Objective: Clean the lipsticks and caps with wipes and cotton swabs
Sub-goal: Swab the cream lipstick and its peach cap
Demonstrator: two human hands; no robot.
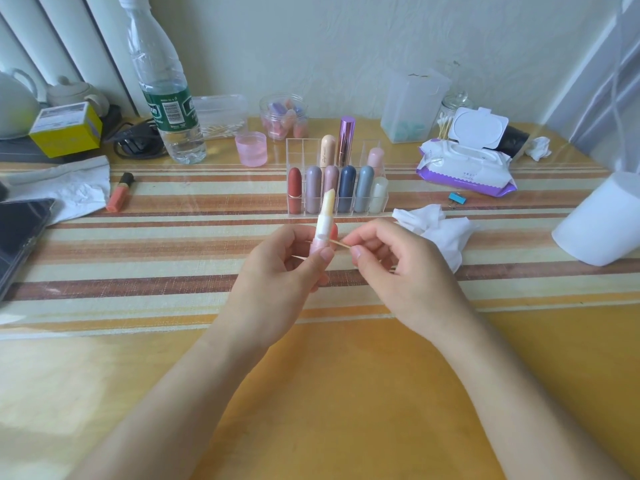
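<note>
My left hand [277,271] grips an uncapped pale pink lipstick [323,223] upright over the striped cloth, its yellowish tip exposed. My right hand [391,268] pinches a thin wooden cotton swab [341,244] whose end touches the lipstick tube near its base. Behind them a clear organizer [334,183] holds several capped lipsticks. A crumpled white wipe [440,230] lies just right of my hands. The open purple wipes pack [464,164] sits at the back right, with a jar of cotton swabs [446,121] behind it.
A water bottle [166,95], pink cap [251,148], jar of small items [284,116] and yellow box [65,129] stand at the back. An orange lip gloss [119,192], tissue [69,185] and phone [19,233] lie left. A paper roll [602,220] stands right.
</note>
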